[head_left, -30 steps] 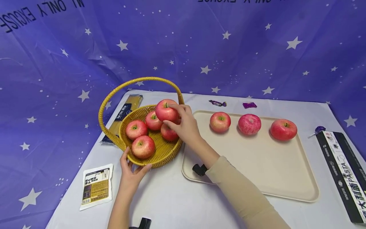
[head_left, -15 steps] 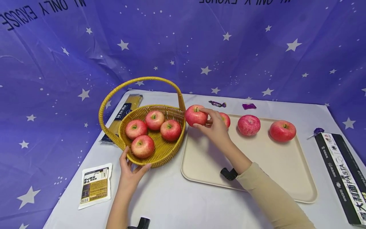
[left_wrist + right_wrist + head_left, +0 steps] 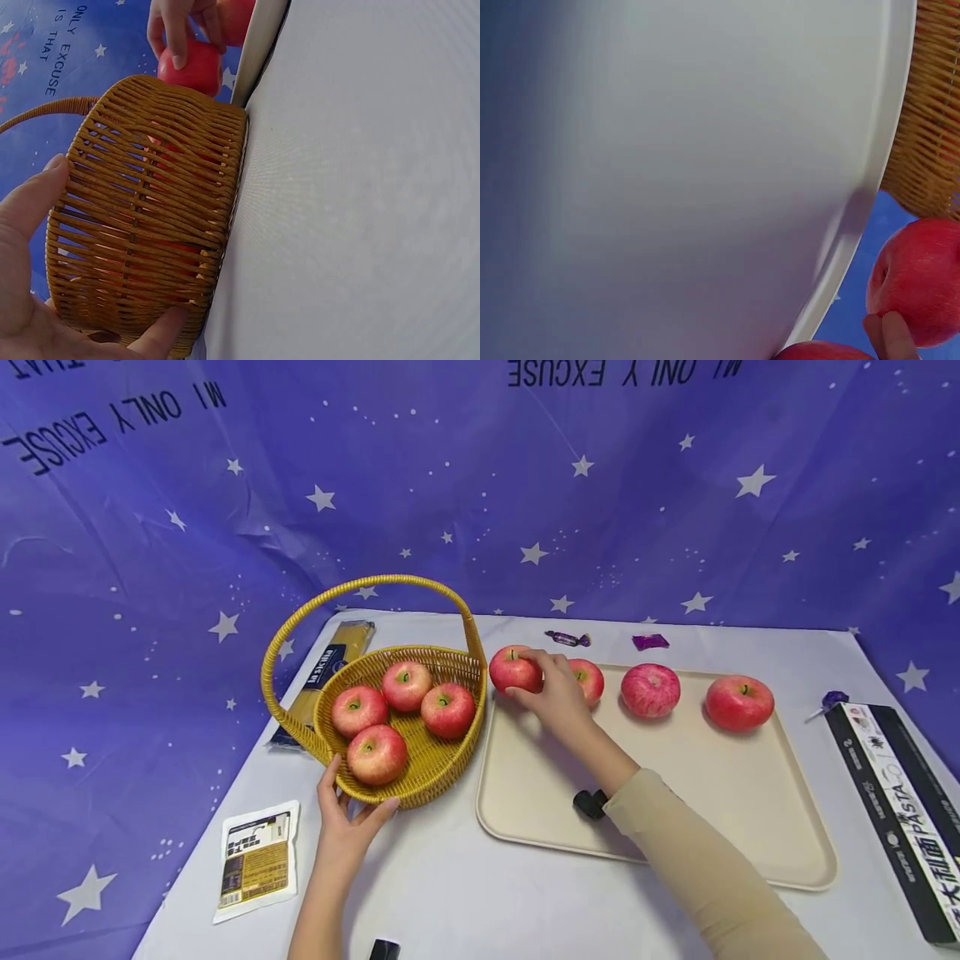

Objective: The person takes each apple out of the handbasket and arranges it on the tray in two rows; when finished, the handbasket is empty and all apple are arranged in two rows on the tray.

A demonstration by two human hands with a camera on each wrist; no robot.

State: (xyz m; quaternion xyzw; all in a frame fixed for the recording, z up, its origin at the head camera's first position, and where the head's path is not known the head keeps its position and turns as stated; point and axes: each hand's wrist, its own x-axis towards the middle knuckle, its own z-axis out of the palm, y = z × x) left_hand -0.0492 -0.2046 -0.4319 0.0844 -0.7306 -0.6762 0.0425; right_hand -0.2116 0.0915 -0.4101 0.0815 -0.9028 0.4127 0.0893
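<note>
My right hand (image 3: 558,693) pinches a red apple (image 3: 512,668) between thumb and fingers, above the back left corner of the beige tray (image 3: 637,827). In the right wrist view that apple (image 3: 922,281) appears just past the tray rim, close to the wicker basket (image 3: 922,150). My left hand (image 3: 347,839) grips the front of the yellow wicker basket (image 3: 442,785), with fingers spread along its side. Several apples sit in the basket, one of them a front apple (image 3: 377,754). On the tray, a partly covered apple (image 3: 588,681), a streaked apple (image 3: 650,691) and a larger apple (image 3: 739,702) form a back row.
A pasta bag (image 3: 318,677) lies behind the basket, and a white-and-brown packet (image 3: 258,860) lies at front left. Two purple candies, including a twisted one (image 3: 568,638), lie behind the tray. A lollipop (image 3: 832,699) and a black pasta box (image 3: 892,810) are at right.
My right hand has lifted an apple out of the basket and carried it right, to the tray's back left corner. My left hand stays on the basket.
</note>
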